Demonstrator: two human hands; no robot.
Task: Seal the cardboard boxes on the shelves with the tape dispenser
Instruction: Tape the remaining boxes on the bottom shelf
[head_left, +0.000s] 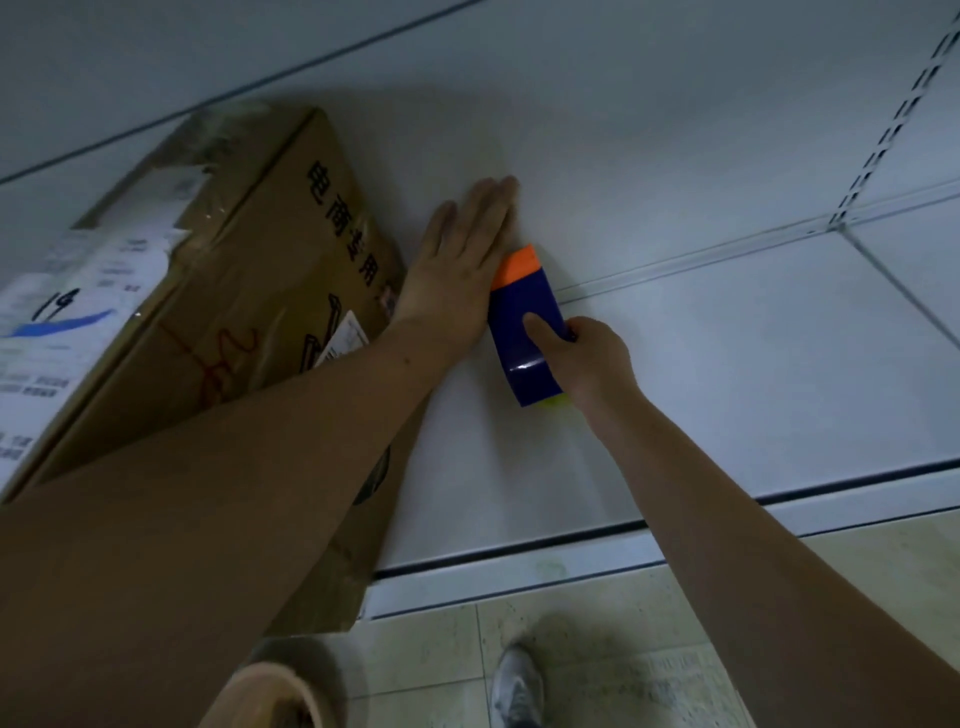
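The right hand is gripping the blue-and-orange tape dispenser just beside the flat, open-fingered left hand pressing the white shelf; the taped cardboard box is standing left of both, so a next box probably needs finding.

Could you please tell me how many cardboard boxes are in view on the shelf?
1. The cardboard box stands on the left of the shelf, beside the flat left hand. Others may sit outside the view.
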